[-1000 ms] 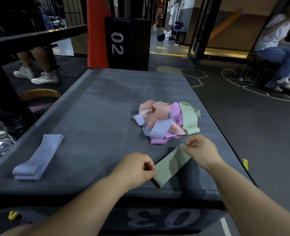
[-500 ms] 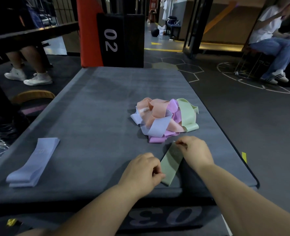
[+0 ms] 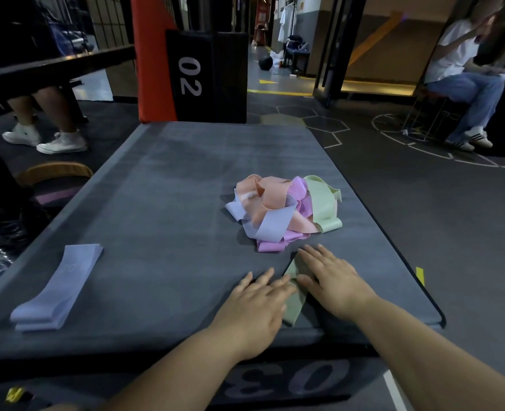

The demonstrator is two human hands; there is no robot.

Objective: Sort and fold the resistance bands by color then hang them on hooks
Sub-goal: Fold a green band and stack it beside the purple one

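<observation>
Resistance bands (image 3: 280,212) lie tangled in a loose heap right of centre on the worktop (image 3: 171,203), a padded grey block with a matte, faintly mottled top, rounded edges and "03" printed on its front face. The heap is made of wide, smooth elastic loops in peach, pink-violet, lavender and pale green, several of them standing up in soft curls.

The green band (image 3: 294,310) is a flat, pale sage strip lying diagonally near the front edge, just short of the heap, under both my hands. My left hand (image 3: 254,304) lies palm down with straight, spread fingers, and its fingertips press on the middle of the strip. My right hand (image 3: 331,280) is also flat and palm down, its straight fingers covering the far end of the strip. Neither hand curls round anything; both are released and pressing.

The lavender band (image 3: 57,287) lies at the front left, well apart from the heap. It is folded into a neat oblong of stacked flat layers with a faint print on top.

A black box (image 3: 197,75) marked "02" stands upright beyond the far edge, beside an orange pad (image 3: 153,54).
</observation>
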